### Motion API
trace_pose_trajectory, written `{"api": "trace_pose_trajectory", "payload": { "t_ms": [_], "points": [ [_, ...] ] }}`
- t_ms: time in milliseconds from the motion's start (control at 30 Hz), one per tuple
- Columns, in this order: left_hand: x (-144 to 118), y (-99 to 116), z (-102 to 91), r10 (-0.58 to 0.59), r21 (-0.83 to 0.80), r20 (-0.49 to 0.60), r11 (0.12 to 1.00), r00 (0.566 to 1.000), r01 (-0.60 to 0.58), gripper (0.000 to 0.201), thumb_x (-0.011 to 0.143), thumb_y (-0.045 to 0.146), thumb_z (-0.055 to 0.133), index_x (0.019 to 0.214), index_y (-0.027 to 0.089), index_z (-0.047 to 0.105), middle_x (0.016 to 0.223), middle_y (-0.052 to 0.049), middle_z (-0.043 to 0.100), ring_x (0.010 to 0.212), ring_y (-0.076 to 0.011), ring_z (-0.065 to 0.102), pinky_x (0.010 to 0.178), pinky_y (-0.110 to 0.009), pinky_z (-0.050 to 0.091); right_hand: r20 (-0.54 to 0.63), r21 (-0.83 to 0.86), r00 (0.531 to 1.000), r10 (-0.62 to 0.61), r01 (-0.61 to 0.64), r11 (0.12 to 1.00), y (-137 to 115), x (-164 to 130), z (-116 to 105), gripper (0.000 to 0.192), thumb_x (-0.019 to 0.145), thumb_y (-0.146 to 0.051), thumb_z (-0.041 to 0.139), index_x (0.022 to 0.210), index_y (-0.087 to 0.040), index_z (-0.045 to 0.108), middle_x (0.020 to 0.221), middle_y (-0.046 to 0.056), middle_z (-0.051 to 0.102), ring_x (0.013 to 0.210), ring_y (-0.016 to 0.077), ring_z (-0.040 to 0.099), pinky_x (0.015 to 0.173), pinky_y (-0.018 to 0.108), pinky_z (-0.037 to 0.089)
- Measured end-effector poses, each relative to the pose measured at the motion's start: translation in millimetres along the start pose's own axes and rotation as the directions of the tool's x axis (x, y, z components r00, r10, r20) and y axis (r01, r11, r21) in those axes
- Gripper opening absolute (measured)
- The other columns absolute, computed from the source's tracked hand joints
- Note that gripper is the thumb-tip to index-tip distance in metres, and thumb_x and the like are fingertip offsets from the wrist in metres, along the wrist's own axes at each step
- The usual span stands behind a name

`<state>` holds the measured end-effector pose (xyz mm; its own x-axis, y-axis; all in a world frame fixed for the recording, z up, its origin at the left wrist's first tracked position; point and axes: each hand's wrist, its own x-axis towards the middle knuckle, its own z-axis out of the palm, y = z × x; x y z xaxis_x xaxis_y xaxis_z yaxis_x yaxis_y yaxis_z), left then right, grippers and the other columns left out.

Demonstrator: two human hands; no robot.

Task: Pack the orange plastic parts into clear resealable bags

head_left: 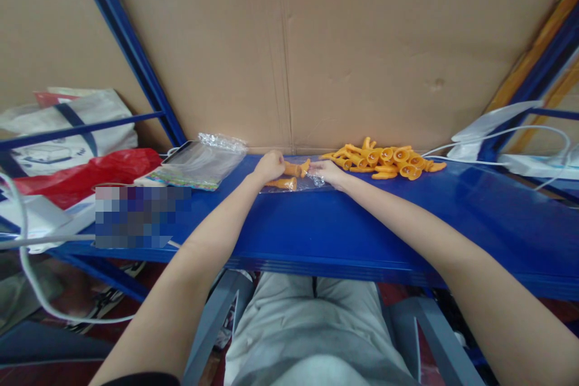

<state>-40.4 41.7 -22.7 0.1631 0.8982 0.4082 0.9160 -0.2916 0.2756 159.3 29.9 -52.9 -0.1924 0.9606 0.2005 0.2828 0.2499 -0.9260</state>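
In the head view, both bare forearms reach forward over the glossy blue metal shelf [344, 223]. The left hand [269, 166] is curled into a loose fist around a small orange plastic piece [295, 168], and the right hand [329, 172] lies flatter, its fingers pinching the crinkled mouth of a small clear plastic bag [294, 184]. Another orange piece shows inside that bag, which lies flat on the shelf between the two hands, close to the brown cardboard sheet [344, 48] that walls off the back.

The shelf's front edge runs across above the person's lap, and the blue surface between that edge and the hands is bare, so the arms have open room there. Behind the hands the cardboard leaves hardly any room.

Just right of the right hand sits a heap of orange plastic pieces [384, 161], near but not touching it. Left of the left hand lies a stack of clear plastic bags [199, 163], then a red plastic bag [85, 175]. White cables [497, 136] trail over the far right end of the shelf. A slanting blue frame strut [131, 54] rises at the left.
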Motion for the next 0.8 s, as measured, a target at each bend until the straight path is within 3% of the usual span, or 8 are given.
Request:
{"api": "trace_pose_trajectory", "payload": {
  "t_ms": [167,400,567,667,733,800],
  "points": [
    [1,-7,-1.3,0.007,0.006,0.116,1.000,0.993,-0.008,0.018,0.075,0.013,0.055,0.080,0.018,0.072,0.094,-0.013,0.076,0.097,-0.0289,0.070,0.086,-0.032,0.052,0.046,0.027,0.999,0.017,-0.018,0.999,-3,5,4,0.021,0.077,-0.003,0.063,0.084,-0.015,0.078,0.078,0.001,0.076,0.074,0.0131,0.069,0.084,0.027,0.054],
    [1,-7,0.5,-0.024,0.045,0.143,0.999,0.989,0.018,0.021,0.086,0.019,0.052,0.095,0.016,0.070,0.112,-0.013,0.073,0.107,-0.0255,0.068,0.090,-0.029,0.050,0.091,0.087,0.990,0.105,-0.113,0.990,-14,10,6,0.019,0.078,-0.002,0.065,0.081,-0.014,0.078,0.081,0.004,0.077,0.074,0.0139,0.070,0.080,0.025,0.055],
    [3,-6,8.2,-0.042,0.040,0.141,0.999,0.989,0.036,0.018,0.090,0.016,0.050,0.097,0.015,0.066,0.120,-0.014,0.069,0.116,-0.0241,0.063,0.099,-0.029,0.046,-0.085,-0.210,0.996,0.029,-0.047,0.977,-20,14,-11,0.025,0.082,-0.002,0.060,0.095,-0.013,0.079,0.099,0.007,0.078,0.089,0.0161,0.071,0.089,0.027,0.053],
    [4,-10,12.0,-0.031,-0.024,0.146,0.999,0.989,0.035,0.012,0.090,0.017,0.051,0.094,0.017,0.063,0.118,-0.013,0.068,0.115,-0.0236,0.062,0.098,-0.030,0.046,-0.154,-0.511,0.984,-0.091,-0.001,0.859,-23,12,-34,0.030,0.087,-0.004,0.053,0.104,-0.012,0.077,0.108,0.011,0.076,0.098,0.0191,0.070,0.090,0.029,0.052],
    [5,-13,14.6,-0.031,-0.079,0.132,0.996,0.991,0.041,0.010,0.089,0.016,0.051,0.092,0.017,0.061,0.116,-0.013,0.068,0.113,-0.0235,0.062,0.098,-0.031,0.046,-0.155,-0.722,0.972,-0.177,0.010,0.691,-24,8,-50,0.031,0.090,-0.007,0.049,0.105,-0.012,0.076,0.111,0.013,0.075,0.103,0.0221,0.069,0.092,0.031,0.050],
    [7,-16,17.5,-0.034,-0.134,0.108,0.990,0.994,0.048,0.010,0.088,0.015,0.051,0.090,0.017,0.060,0.115,-0.013,0.068,0.113,-0.0235,0.062,0.098,-0.032,0.045,-0.103,-0.887,0.968,-0.228,0.014,0.462,-21,-1,-64,0.031,0.092,-0.012,0.048,0.106,-0.012,0.076,0.115,0.016,0.072,0.110,0.0262,0.065,0.094,0.035,0.048]
  ]
}}
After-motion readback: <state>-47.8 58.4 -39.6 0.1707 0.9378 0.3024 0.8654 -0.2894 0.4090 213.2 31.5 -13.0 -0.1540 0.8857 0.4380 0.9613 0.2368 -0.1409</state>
